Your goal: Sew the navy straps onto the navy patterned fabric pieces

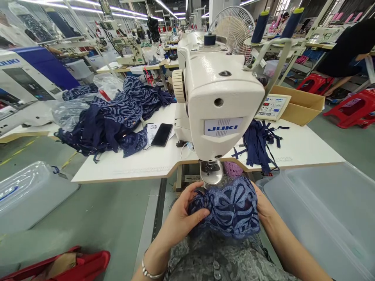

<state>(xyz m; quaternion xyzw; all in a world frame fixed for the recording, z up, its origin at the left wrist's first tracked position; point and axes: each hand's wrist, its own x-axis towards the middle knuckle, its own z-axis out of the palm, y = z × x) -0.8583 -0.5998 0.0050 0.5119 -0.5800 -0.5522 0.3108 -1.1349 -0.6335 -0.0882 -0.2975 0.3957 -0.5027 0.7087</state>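
Note:
A navy lace bra (234, 208) with a lighter blue leaf-like pattern and scalloped edge is held up in front of my body, just below the sewing machine head (224, 97). My left hand (187, 214) grips its left end, thumb on the near face and fingers behind. At the other end is my right hand (262, 201), its fingers mostly hidden behind the lace. The bra's upper edge lies close to the machine's metal sewing plate (212, 175); whether they touch I cannot tell.
Left on the white table (140, 166) lie a heap of navy lace bras (114, 113) and a phone (162, 135). To the right are navy straps (258, 144), a control panel (272, 107) and a cardboard box (304, 103). Plastic bins (322, 210) flank me; a person (348, 47) sits at far right.

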